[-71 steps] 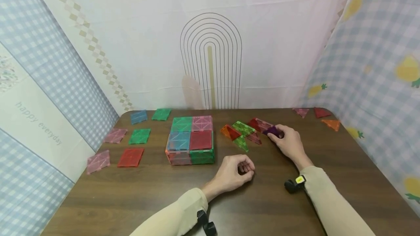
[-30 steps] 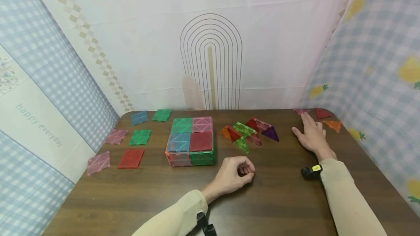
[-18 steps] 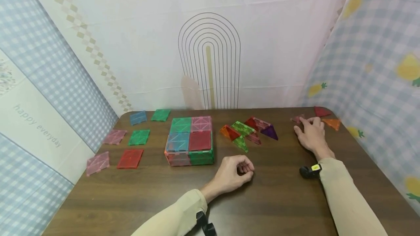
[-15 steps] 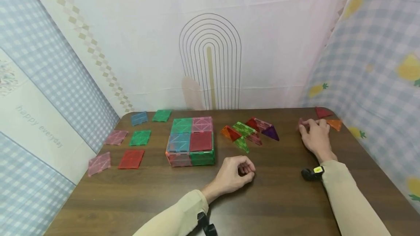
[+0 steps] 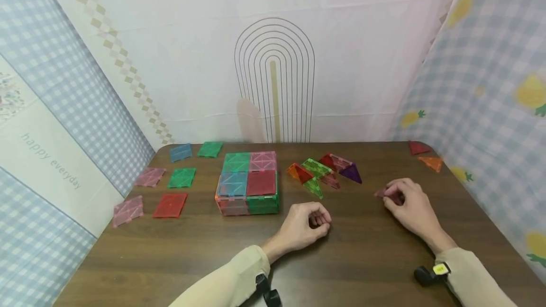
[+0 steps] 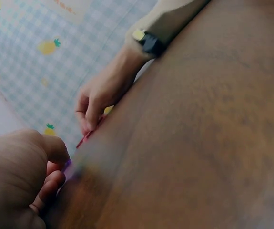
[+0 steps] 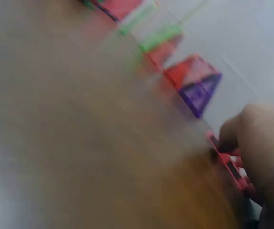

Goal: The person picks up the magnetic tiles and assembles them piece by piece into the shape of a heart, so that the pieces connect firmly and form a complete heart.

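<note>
My right hand [image 5: 411, 206] pinches a pink triangular magnetic tile [image 5: 380, 193] between thumb and fingers, low over the right part of the table. In the right wrist view the pink tile [image 7: 226, 161] is seen edge-on, its far side hidden by the fingers. My left hand [image 5: 300, 226] rests on the table with loosely curled fingers and holds nothing. Between and beyond the hands, several triangular tiles lean together in peaked shapes, among them a purple one [image 5: 351, 173], a green one [image 5: 316, 168] and an orange one [image 5: 293, 170].
A low box of square magnetic tiles [image 5: 261, 183] stands left of the peaks. Several flat square tiles, such as a red one [image 5: 170, 204] and a blue one [image 5: 181, 152], lie at the left. A red triangle [image 5: 419, 147] and an orange triangle [image 5: 431, 163] lie at the far right corner.
My right hand let go of the purple triangle at the peaks, reached to the back right, picked up the pink triangle and drew it nearer. My left hand has stayed in place.
</note>
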### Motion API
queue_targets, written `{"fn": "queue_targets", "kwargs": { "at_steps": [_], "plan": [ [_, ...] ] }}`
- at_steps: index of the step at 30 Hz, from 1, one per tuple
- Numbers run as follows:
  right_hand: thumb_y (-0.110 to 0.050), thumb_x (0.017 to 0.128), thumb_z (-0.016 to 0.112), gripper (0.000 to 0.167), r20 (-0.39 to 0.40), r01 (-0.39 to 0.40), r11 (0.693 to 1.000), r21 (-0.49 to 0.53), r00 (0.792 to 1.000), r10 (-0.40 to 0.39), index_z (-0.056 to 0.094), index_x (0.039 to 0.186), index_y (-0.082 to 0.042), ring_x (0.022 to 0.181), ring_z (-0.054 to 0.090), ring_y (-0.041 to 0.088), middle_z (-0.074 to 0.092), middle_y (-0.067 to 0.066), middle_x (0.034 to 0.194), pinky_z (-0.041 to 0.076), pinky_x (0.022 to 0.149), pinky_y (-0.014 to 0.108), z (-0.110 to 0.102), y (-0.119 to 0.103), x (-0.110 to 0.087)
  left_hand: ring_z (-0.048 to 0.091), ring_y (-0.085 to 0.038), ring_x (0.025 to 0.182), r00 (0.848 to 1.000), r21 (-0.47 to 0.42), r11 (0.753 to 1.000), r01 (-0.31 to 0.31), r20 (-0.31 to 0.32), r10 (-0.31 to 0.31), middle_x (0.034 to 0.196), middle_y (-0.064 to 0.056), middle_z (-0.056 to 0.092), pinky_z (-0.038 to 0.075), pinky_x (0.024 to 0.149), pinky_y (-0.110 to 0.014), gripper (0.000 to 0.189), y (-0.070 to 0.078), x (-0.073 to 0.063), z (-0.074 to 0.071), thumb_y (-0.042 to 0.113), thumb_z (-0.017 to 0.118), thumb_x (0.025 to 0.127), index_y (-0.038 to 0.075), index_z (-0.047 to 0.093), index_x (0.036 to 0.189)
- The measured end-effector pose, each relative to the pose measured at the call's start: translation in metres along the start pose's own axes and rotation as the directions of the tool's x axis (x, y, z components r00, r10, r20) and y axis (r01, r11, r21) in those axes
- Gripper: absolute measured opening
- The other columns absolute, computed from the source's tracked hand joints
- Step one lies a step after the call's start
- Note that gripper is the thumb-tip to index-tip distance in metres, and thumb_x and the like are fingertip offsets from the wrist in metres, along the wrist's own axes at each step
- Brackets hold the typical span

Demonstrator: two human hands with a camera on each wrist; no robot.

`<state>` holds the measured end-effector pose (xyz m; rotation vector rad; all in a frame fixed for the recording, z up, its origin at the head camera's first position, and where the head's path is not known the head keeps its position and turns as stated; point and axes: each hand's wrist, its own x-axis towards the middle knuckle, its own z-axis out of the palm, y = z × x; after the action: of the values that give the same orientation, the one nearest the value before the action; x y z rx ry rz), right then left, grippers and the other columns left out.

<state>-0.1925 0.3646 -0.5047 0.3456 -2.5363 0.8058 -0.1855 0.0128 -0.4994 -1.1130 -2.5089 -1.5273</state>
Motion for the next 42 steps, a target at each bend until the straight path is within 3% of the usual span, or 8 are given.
{"fn": "queue_targets", "kwargs": {
  "at_steps": [7,14,21,24,28,32,36,42],
  "plan": [
    [-0.006,0.092,0.091,0.032,0.139,0.165,0.98,0.114,0.974,-0.18,0.075,0.1,-0.032,0.112,0.061,0.014,0.071,-0.005,0.126,0.051,0.084,0.027,0.01,-0.04,-0.019,0.068,-0.003,0.097,1.0,0.035,0.999,-0.004,0.007,0.004,0.109,0.002,0.076,0.058,0.086,-0.017,0.033,-0.002,0.001,-0.001,0.01,0.091,0.09,0.013,0.076,0.119],
    [-0.005,0.1,0.083,0.027,0.247,0.17,0.909,0.38,0.929,-0.277,0.081,0.115,-0.028,0.116,0.071,0.016,0.073,0.001,0.139,0.059,0.088,0.025,0.015,-0.059,-0.025,0.069,-0.01,0.119,1.0,0.111,0.994,-0.011,0.006,0.011,0.133,-0.001,0.073,0.057,0.103,-0.02,0.067,0.0,-0.001,0.0,0.025,0.101,0.084,0.01,0.07,0.141],
    [0.003,0.103,0.075,0.017,0.029,0.03,0.913,0.407,0.999,-0.045,0.082,0.112,-0.009,0.109,0.07,0.003,0.078,0.011,0.121,0.054,0.091,0.013,0.003,-0.033,-0.015,0.067,-0.012,0.125,0.999,0.186,0.982,-0.02,0.045,0.012,0.143,0.001,0.07,0.054,0.107,-0.022,0.068,0.002,-0.001,0.001,0.032,0.098,0.087,0.014,0.069,0.146],
    [0.002,0.103,0.077,0.017,-0.106,-0.038,0.951,0.306,0.992,0.074,0.083,0.115,-0.008,0.099,0.067,-0.004,0.08,0.006,0.111,0.05,0.085,0.008,-0.008,-0.003,-0.007,0.064,-0.012,0.131,0.997,0.235,0.97,-0.052,0.073,0.036,0.146,0.003,0.068,0.053,0.111,-0.028,0.063,0.003,0.0,0.001,0.034,0.094,0.091,0.017,0.069,0.146],
    [-0.009,0.106,0.076,0.017,-0.204,-0.209,0.959,0.189,0.947,0.247,0.082,0.122,-0.009,0.087,0.062,-0.006,0.075,-0.015,0.1,0.045,0.075,0.008,-0.025,0.039,0.0,0.056,-0.015,0.144,0.992,0.277,0.958,-0.074,0.117,0.043,0.154,0.0,0.064,0.048,0.121,-0.042,0.058,0.003,-0.001,0.0,0.033,0.087,0.095,0.019,0.069,0.148],
    [-0.02,0.11,0.069,0.029,-0.2,-0.366,0.918,0.155,0.898,0.392,0.076,0.134,-0.005,0.089,0.056,-0.006,0.065,-0.022,0.104,0.044,0.071,0.009,-0.04,0.07,0.002,0.05,-0.017,0.151,0.985,0.295,0.952,-0.085,0.168,0.036,0.163,-0.001,0.058,0.043,0.126,-0.049,0.055,0.003,-0.002,0.002,0.032,0.081,0.099,0.022,0.067,0.152],
    [-0.027,0.112,0.064,0.045,-0.158,-0.451,0.884,0.119,0.871,0.465,0.066,0.149,-0.002,0.098,0.056,-0.001,0.067,0.007,0.128,0.043,0.071,0.011,-0.051,0.087,0.009,0.044,-0.019,0.156,0.973,0.304,0.945,-0.117,0.225,0.049,0.172,0.0,0.05,0.039,0.128,-0.051,0.059,0.003,-0.001,0.003,0.033,0.078,0.103,0.026,0.061,0.159],
    [-0.027,0.114,0.061,0.069,-0.017,-0.393,0.919,-0.003,0.919,0.393,0.036,0.17,0.004,0.133,0.053,0.055,0.036,0.04,0.164,0.055,0.089,0.046,-0.056,0.098,0.018,0.037,-0.02,0.16,0.945,0.36,0.909,-0.208,0.313,0.092,0.181,0.001,0.036,0.04,0.125,-0.05,0.06,0.004,-0.002,-0.001,0.041,0.074,0.107,0.033,0.057,0.163]
  ]
}}
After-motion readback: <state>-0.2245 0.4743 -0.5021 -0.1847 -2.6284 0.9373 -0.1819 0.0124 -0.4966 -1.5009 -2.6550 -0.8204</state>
